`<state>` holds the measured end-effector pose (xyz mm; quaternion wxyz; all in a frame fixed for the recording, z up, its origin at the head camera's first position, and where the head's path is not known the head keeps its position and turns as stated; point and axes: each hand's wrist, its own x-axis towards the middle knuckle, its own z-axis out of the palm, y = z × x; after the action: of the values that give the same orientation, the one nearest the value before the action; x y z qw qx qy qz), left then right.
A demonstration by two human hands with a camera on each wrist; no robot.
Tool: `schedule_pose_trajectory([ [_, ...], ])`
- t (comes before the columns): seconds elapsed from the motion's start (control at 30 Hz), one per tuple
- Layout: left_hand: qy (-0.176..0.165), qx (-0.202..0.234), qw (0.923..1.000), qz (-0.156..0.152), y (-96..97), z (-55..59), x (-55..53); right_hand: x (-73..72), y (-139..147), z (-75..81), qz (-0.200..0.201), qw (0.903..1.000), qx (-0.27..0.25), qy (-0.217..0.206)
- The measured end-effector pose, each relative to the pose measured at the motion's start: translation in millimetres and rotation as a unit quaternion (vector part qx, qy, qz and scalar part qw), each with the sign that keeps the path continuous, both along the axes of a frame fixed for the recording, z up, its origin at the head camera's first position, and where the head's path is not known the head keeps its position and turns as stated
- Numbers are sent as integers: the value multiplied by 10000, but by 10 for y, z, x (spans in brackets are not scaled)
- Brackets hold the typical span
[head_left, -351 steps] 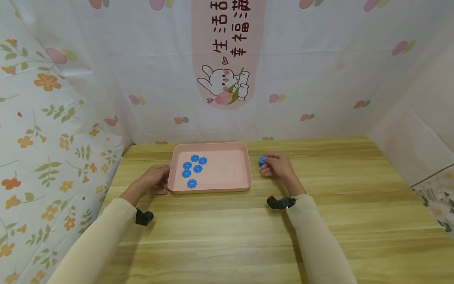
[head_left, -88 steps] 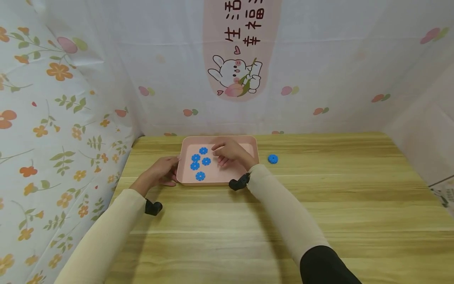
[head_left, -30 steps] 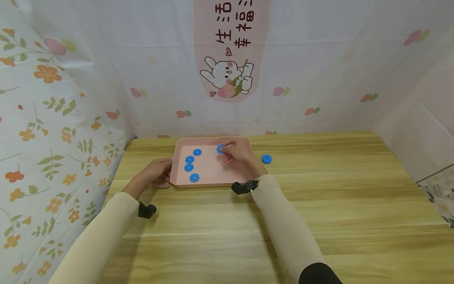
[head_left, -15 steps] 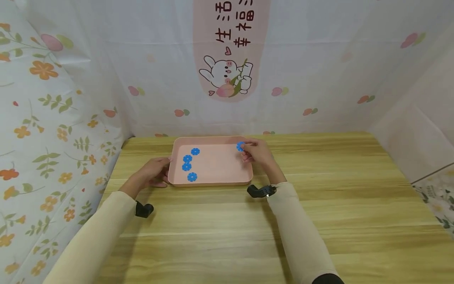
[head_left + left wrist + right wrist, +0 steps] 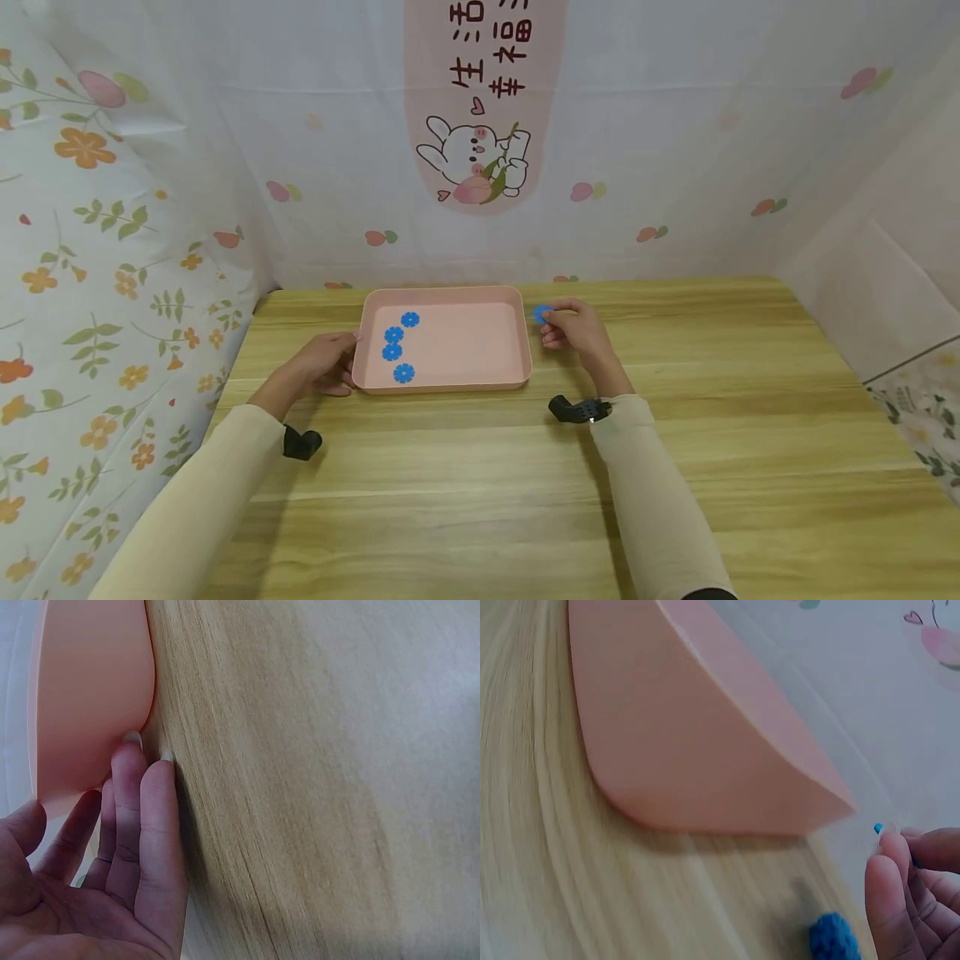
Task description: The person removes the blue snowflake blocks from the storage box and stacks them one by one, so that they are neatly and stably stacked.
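Observation:
A pink tray lies on the wooden table with several blue snowflake discs in its left part. At its left end my left hand holds the tray; in the left wrist view the thumb is at the rim and fingertips touch the outer wall. Just beyond the right rim, my right hand pinches one blue snowflake disc between thumb and fingers, above the table. Below that hand, a stack of blue discs shows in the right wrist view; the hand hides it from the head view.
The wooden table extends in front of the tray and to the right. A white printed cloth hangs behind the table's back edge. A floral cloth hangs on the left.
My right hand has picked one disc out of the tray and carried it right, over the rim. Fewer discs lie in the tray than before. My left hand stays at the left end.

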<state>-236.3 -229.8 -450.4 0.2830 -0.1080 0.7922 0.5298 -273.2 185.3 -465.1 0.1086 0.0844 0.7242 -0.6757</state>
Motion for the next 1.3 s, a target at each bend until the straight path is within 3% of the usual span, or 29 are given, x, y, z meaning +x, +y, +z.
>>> schedule_pose_trajectory([
  [0.4,-7,-33,10000,-16,-32,-30,-16,69,177,-146,-436,9976,399,-357],
  [0.8,37,-3,10000,-33,-42,-38,-19,75,225,-207,-325,9964,599,-501],
  [1.03,70,-3,10000,-50,-40,-42,-23,2,264,-80,-118,9924,1117,-510],
  [1.3,53,-48,10000,-25,-39,-40,-21,-160,108,217,287,9922,1174,-293],
])
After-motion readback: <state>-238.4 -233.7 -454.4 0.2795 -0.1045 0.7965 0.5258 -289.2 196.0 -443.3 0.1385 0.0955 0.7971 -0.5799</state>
